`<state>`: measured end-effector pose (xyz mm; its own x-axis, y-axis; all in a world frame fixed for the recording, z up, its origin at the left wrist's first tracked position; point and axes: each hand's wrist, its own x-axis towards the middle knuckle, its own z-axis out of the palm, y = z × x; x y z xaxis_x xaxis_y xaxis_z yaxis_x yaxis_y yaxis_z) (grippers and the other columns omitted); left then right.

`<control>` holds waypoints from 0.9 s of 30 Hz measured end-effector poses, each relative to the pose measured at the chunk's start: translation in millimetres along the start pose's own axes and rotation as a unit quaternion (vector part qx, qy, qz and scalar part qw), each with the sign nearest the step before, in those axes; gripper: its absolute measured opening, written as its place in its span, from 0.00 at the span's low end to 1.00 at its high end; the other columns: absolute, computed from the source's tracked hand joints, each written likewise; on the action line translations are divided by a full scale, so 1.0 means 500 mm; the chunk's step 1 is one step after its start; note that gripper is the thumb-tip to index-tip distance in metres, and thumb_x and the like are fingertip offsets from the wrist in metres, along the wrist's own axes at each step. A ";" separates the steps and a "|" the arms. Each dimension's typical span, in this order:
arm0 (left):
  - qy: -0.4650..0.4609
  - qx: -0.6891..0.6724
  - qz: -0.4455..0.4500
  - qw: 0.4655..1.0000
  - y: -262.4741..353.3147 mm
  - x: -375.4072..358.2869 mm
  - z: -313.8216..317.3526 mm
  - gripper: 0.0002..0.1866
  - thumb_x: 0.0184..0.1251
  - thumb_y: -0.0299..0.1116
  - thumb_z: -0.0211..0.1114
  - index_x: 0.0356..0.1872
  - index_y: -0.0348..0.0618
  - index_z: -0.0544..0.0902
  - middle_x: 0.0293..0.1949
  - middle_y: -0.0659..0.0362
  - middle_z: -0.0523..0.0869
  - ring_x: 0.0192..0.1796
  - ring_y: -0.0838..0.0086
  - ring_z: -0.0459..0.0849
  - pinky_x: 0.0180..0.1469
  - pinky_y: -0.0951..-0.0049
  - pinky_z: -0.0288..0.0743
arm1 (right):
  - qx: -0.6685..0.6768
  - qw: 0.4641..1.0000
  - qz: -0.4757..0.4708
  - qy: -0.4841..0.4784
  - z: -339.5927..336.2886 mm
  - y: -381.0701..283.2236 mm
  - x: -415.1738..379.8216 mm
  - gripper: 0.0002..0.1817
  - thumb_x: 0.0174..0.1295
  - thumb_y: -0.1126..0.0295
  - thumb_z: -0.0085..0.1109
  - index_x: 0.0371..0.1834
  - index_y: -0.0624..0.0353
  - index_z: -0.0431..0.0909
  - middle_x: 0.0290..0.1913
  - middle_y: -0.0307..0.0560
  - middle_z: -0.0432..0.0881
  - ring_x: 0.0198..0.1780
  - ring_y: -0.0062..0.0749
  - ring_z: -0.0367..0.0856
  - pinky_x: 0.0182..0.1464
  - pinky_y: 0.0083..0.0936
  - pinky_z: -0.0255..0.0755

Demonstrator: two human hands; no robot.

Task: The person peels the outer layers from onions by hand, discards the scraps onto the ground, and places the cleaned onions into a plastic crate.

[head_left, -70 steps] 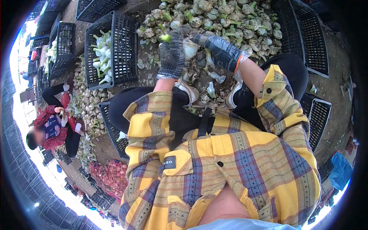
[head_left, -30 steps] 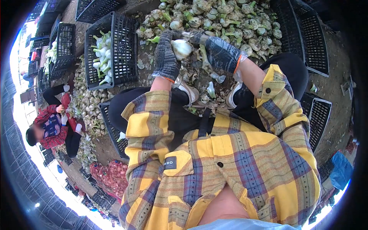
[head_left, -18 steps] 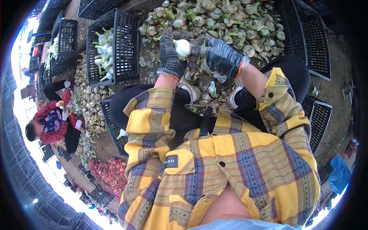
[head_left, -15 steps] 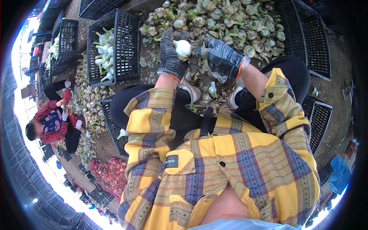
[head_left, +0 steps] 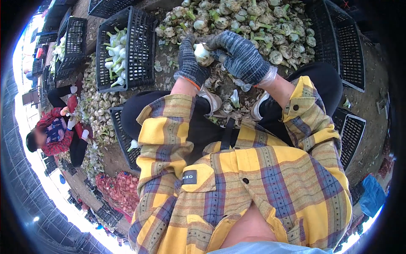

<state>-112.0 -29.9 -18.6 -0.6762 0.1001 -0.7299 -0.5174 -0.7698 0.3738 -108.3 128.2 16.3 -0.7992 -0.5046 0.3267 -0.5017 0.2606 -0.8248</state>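
Observation:
A whitish garlic bulb (head_left: 202, 55) with some brown skin sits in my left hand (head_left: 191, 63), whose grey knit glove is closed around its left side. My right hand (head_left: 245, 57), gloved the same way, is bent over the bulb's right side, with its fingertips and thumb against the bulb. Anything hidden inside the right palm cannot be made out. Just beyond both hands lies a big heap of untrimmed garlic (head_left: 262, 25) with soil on it. Loose skins and a pale garlic piece (head_left: 235, 98) lie on the ground below the hands.
To the left stands a black crate (head_left: 141, 55) holding cleaned garlic with green stems. More black crates (head_left: 344, 51) stand on the right. A co-worker (head_left: 55, 131) sits at the far left beside another garlic heap (head_left: 99, 106). Red net sacks (head_left: 118, 190) lie lower left.
My right hand has turned and come up over the bulb, its fingers now against it. The bulb shows more brown skin towards me. My left hand stays about where it was.

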 end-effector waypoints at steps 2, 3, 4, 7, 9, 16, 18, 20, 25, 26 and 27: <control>0.002 -0.001 -0.003 1.000 -0.001 0.015 -0.011 0.20 0.58 0.52 0.51 0.37 0.43 0.74 0.33 0.53 0.80 0.32 0.61 0.79 0.34 0.58 0.76 | -0.012 1.000 -0.003 -0.009 0.004 -0.002 -0.004 0.13 0.52 0.79 0.56 0.43 0.62 0.74 0.38 0.50 0.77 0.41 0.40 0.77 0.45 0.28 0.72; -0.023 -0.019 -0.009 0.999 0.001 0.024 -0.016 0.22 0.56 0.54 0.52 0.36 0.44 0.74 0.33 0.54 0.80 0.32 0.62 0.79 0.33 0.59 0.76 | -0.024 1.000 -0.003 -0.017 0.008 -0.003 -0.011 0.13 0.52 0.79 0.56 0.42 0.62 0.74 0.37 0.52 0.77 0.40 0.43 0.77 0.43 0.29 0.72; -0.023 -0.020 -0.008 1.000 0.005 0.015 -0.008 0.22 0.56 0.54 0.52 0.36 0.44 0.74 0.33 0.54 0.80 0.32 0.62 0.79 0.33 0.59 0.76 | -0.023 1.000 -0.003 -0.017 0.011 -0.003 -0.025 0.13 0.52 0.79 0.56 0.42 0.62 0.74 0.37 0.52 0.77 0.40 0.43 0.77 0.43 0.29 0.72; 0.073 0.037 0.029 0.996 0.011 -0.015 0.013 0.24 0.53 0.59 0.52 0.35 0.47 0.75 0.32 0.57 0.80 0.33 0.64 0.78 0.32 0.59 0.74 | 0.003 0.970 0.069 -0.235 0.012 -0.005 -0.050 0.11 0.52 0.75 0.57 0.40 0.60 0.75 0.34 0.50 0.78 0.39 0.39 0.78 0.42 0.27 0.72; 0.056 0.026 0.028 0.998 0.010 -0.003 0.003 0.24 0.53 0.59 0.52 0.36 0.47 0.75 0.32 0.57 0.80 0.33 0.64 0.77 0.33 0.59 0.74 | 0.051 0.974 0.135 -0.176 0.001 -0.008 -0.035 0.12 0.52 0.76 0.57 0.41 0.60 0.74 0.35 0.48 0.79 0.39 0.35 0.78 0.43 0.26 0.72; -0.017 0.011 -0.023 1.000 0.001 0.004 0.013 0.22 0.57 0.54 0.48 0.36 0.44 0.75 0.32 0.54 0.80 0.32 0.63 0.78 0.33 0.57 0.74 | -0.043 0.997 0.027 0.053 0.000 -0.009 -0.003 0.14 0.49 0.78 0.59 0.42 0.61 0.74 0.38 0.48 0.77 0.39 0.34 0.78 0.43 0.26 0.72; -0.026 -0.004 -0.024 0.999 0.003 -0.006 0.011 0.22 0.58 0.53 0.48 0.35 0.42 0.76 0.32 0.53 0.80 0.31 0.62 0.79 0.32 0.58 0.75 | -0.080 0.996 -0.027 0.027 -0.001 -0.003 -0.003 0.13 0.50 0.77 0.58 0.41 0.60 0.75 0.37 0.51 0.77 0.39 0.42 0.78 0.43 0.28 0.72; 0.030 0.050 -0.013 0.998 0.005 0.000 0.005 0.22 0.58 0.52 0.48 0.35 0.42 0.77 0.31 0.52 0.81 0.31 0.62 0.79 0.31 0.59 0.76 | -0.093 0.996 -0.010 0.006 -0.003 -0.013 -0.002 0.12 0.50 0.77 0.57 0.40 0.60 0.75 0.36 0.51 0.77 0.39 0.43 0.77 0.43 0.29 0.72; -0.017 0.011 0.009 1.000 0.012 0.015 0.001 0.24 0.57 0.55 0.48 0.35 0.42 0.78 0.32 0.53 0.82 0.31 0.62 0.80 0.32 0.59 0.75 | 0.043 0.970 0.013 -0.238 -0.003 -0.024 -0.044 0.12 0.54 0.69 0.58 0.40 0.61 0.76 0.35 0.51 0.79 0.37 0.39 0.79 0.40 0.27 0.72; -0.015 0.018 0.012 1.000 0.013 0.007 0.005 0.25 0.57 0.55 0.47 0.36 0.42 0.78 0.32 0.53 0.82 0.32 0.62 0.80 0.32 0.59 0.75 | 0.042 0.970 0.013 -0.238 -0.008 -0.027 -0.040 0.12 0.54 0.69 0.58 0.40 0.61 0.76 0.35 0.51 0.79 0.37 0.39 0.79 0.40 0.27 0.72; -0.007 -0.001 -0.002 1.000 0.011 0.001 0.005 0.27 0.57 0.57 0.46 0.37 0.43 0.79 0.33 0.54 0.82 0.33 0.61 0.79 0.34 0.58 0.75 | 0.073 0.968 0.117 -0.209 -0.014 -0.031 -0.034 0.14 0.54 0.63 0.58 0.38 0.61 0.76 0.34 0.52 0.79 0.34 0.36 0.79 0.38 0.27 0.72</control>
<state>-116.5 -32.2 -15.5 -0.6819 0.1117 -0.7229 -0.5187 -0.7706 0.3702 -89.3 138.5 26.5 -0.6660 -0.7429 -0.0668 -0.2463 0.3036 -0.9204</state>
